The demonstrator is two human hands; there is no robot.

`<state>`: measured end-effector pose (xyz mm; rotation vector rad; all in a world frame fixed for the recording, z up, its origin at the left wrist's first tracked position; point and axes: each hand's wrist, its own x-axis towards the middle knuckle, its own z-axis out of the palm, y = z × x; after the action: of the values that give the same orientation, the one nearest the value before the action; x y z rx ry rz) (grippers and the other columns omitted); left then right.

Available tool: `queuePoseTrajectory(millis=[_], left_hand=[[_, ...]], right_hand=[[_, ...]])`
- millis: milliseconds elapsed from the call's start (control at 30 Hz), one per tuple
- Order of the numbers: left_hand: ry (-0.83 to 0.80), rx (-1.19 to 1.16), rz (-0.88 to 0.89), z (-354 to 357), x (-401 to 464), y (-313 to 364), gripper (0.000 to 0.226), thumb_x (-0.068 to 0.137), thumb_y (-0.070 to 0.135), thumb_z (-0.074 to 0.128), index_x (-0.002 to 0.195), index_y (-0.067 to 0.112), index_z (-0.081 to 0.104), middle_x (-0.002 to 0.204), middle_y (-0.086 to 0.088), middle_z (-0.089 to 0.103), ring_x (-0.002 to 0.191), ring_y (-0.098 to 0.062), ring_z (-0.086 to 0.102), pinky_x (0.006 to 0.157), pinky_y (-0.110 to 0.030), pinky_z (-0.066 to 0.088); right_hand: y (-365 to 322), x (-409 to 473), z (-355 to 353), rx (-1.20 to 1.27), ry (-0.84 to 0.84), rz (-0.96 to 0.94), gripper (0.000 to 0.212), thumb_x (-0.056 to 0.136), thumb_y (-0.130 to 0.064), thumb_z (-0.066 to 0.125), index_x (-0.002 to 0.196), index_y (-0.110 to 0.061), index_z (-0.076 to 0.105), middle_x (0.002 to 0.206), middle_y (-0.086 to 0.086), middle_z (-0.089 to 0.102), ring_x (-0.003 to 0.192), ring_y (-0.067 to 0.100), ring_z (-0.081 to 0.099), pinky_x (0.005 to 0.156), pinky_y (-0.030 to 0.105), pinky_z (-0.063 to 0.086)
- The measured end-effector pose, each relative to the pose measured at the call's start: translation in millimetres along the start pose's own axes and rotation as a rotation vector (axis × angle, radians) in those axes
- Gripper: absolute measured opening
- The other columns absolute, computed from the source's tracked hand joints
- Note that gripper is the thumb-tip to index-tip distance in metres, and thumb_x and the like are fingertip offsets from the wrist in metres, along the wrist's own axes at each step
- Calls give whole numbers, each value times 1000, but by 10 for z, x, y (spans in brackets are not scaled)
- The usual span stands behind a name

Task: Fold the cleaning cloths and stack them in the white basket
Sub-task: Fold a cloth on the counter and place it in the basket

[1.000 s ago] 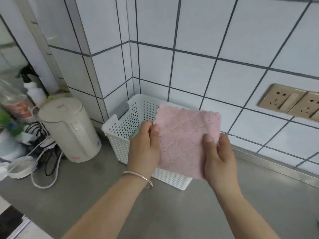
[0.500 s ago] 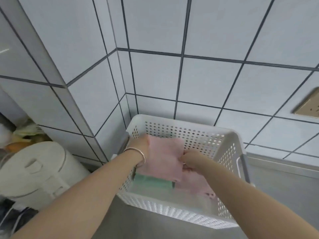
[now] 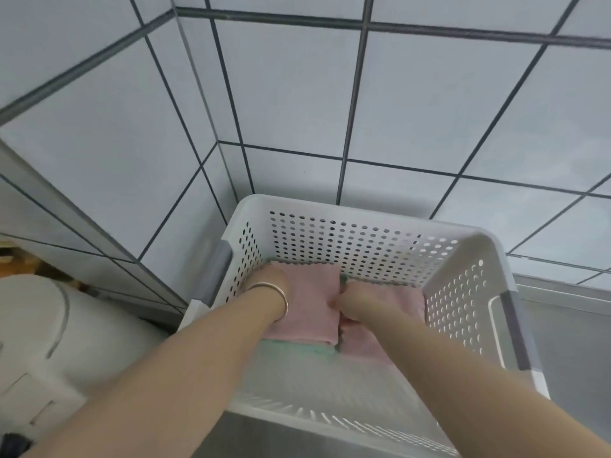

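Observation:
The white perforated basket (image 3: 363,226) stands in the tiled corner. Inside it a folded pink cloth (image 3: 310,312) lies on top of a green cloth (image 3: 297,348), with another pink cloth (image 3: 405,299) beside them on the right. Both my hands are down in the basket. My left hand (image 3: 268,280), a bangle on its wrist, holds the top pink cloth's left edge; its fingers are mostly hidden. My right hand (image 3: 355,305) is curled and pinches the same cloth's right edge.
A white kettle (image 3: 36,332) stands just left of the basket. Tiled walls close in behind and to the left. The grey countertop (image 3: 575,358) runs on to the right, and the basket has grey handles (image 3: 510,328) on its sides.
The pink cloth was held up in front of the basket; both hands have lowered it into the basket onto the green cloth. The view has tilted down and come closer.

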<state>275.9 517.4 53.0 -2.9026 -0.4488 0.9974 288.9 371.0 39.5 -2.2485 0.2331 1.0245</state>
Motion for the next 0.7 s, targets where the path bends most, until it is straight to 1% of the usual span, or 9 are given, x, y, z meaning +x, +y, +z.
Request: queuePoseTrajectory(millis=[100, 167, 233, 267, 333, 400, 500, 633, 700], left_hand=[[189, 40, 62, -32, -66, 99, 41, 93, 7, 34, 133, 2, 37, 135, -14, 43, 115, -30, 49, 83, -34, 43], [268, 168, 172, -60, -158, 171, 40, 94, 11, 39, 134, 5, 37, 138, -13, 39, 122, -32, 43, 93, -37, 42], [210, 336, 249, -42, -207, 216, 52, 92, 20, 46, 139, 6, 29, 143, -14, 34, 131, -33, 33, 108, -44, 31], [162, 395, 271, 5, -193, 216, 62, 91, 26, 50, 143, 7, 22, 146, -16, 28, 134, -33, 28, 111, -46, 26], [64, 382, 257, 133, -102, 182, 86, 85, 35, 59, 147, 10, 4, 152, -16, 11, 139, -33, 15, 112, -45, 22], [-34, 356, 247, 220, 21, 138, 105, 80, 45, 64, 147, 14, -12, 155, -14, -5, 142, -34, 3, 114, -45, 21], [-93, 361, 287, 269, 129, 107, 112, 78, 53, 62, 145, 16, -20, 154, -13, -18, 143, -32, -9, 118, -44, 10], [-135, 317, 297, 223, 164, 54, 111, 78, 51, 63, 145, 18, -20, 154, -13, -20, 143, -31, -10, 119, -44, 10], [-115, 345, 316, 122, 68, 94, 100, 80, 44, 62, 148, 16, -6, 155, -15, -1, 143, -34, 5, 117, -45, 16]], right_hand=[[-25, -88, -22, -426, 192, -178, 28, 86, -18, 56, 111, -8, 49, 101, 8, 59, 94, 26, 61, 76, 35, 52], [-51, -167, -8, -701, 323, -375, 43, 84, -26, 62, 118, -11, 42, 116, 7, 51, 106, 24, 52, 76, 33, 45], [-20, -162, 29, -903, 317, -557, 59, 81, -36, 65, 128, -11, 39, 132, 8, 39, 119, 24, 41, 89, 35, 41], [20, -142, 44, -946, 286, -597, 66, 80, -39, 65, 133, -11, 36, 140, 9, 32, 126, 25, 35, 96, 36, 37], [126, -66, 78, -977, 217, -594, 78, 81, -42, 62, 143, -10, 26, 153, 11, 15, 138, 26, 21, 109, 38, 28], [224, 6, 119, -988, 176, -575, 83, 85, -43, 56, 148, -9, 14, 157, 11, 2, 144, 25, 9, 114, 40, 20], [297, 98, 173, -997, 159, -563, 83, 89, -46, 48, 149, -10, 3, 157, 11, -6, 145, 25, 0, 117, 41, 13], [250, 130, 170, -1041, 145, -539, 83, 90, -46, 46, 149, -9, 1, 157, 12, -5, 145, 27, 0, 118, 43, 9], [184, 88, 129, -1077, 151, -530, 81, 87, -44, 53, 148, -9, 14, 156, 13, 8, 143, 28, 11, 116, 43, 17]])
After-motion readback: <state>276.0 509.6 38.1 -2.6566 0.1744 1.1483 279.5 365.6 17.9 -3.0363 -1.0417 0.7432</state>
